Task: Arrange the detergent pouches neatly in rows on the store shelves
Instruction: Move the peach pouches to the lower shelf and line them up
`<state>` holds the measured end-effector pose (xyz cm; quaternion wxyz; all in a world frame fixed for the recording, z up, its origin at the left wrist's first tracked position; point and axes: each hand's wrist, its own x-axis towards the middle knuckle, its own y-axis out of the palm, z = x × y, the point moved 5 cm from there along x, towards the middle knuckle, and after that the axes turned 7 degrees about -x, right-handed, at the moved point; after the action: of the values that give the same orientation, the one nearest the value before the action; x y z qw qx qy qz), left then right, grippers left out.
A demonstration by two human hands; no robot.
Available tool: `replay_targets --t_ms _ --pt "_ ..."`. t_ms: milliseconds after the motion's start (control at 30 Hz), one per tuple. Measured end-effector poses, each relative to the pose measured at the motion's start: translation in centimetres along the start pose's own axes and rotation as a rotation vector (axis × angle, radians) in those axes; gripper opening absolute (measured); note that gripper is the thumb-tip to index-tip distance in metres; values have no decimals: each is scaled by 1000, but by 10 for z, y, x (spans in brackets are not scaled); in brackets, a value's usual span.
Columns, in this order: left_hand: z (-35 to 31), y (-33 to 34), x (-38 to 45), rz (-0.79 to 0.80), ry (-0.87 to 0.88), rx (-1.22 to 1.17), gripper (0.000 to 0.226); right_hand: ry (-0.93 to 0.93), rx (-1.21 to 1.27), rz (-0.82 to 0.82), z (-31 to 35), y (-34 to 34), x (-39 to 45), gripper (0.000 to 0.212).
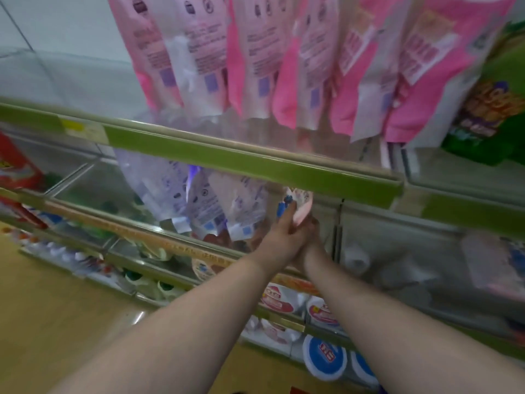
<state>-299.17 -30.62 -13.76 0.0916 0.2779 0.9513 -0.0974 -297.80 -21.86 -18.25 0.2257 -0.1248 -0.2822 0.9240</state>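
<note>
Pouch row [284, 66] on shelf [250, 163]; pouches [199, 203] beneath.

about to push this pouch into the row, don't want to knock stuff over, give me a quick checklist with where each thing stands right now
1. Grip on the pale pink pouch: ok, left hand and right hand both close on it.
2. Pouch under the green shelf edge: ok, its top sits just beneath the edge.
3. Free space to the right of the pouch: ok, that part of the shelf looks bare.
4. Neighbouring lilac pouches: not ok, they lean and overlap rather than stand in a row.
5. Pink pouches on the shelf above: ok, standing side by side.
6. Pouch facing forward: cannot tell, too blurred and partly hidden.
</note>
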Motion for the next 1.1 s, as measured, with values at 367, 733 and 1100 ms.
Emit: replay_targets --t_ms 367,733,1100 --pt "35 -65 10 -256 -66 113 39 43 -41 -12 3 25 15 47" --pt "27 -31 0 -256 -210 65 47 -16 15 36 22 -8 2 48" --pt "6 40 -15 -265 -151 4 30 -59 -48 -21 -12 -86 -10 47"
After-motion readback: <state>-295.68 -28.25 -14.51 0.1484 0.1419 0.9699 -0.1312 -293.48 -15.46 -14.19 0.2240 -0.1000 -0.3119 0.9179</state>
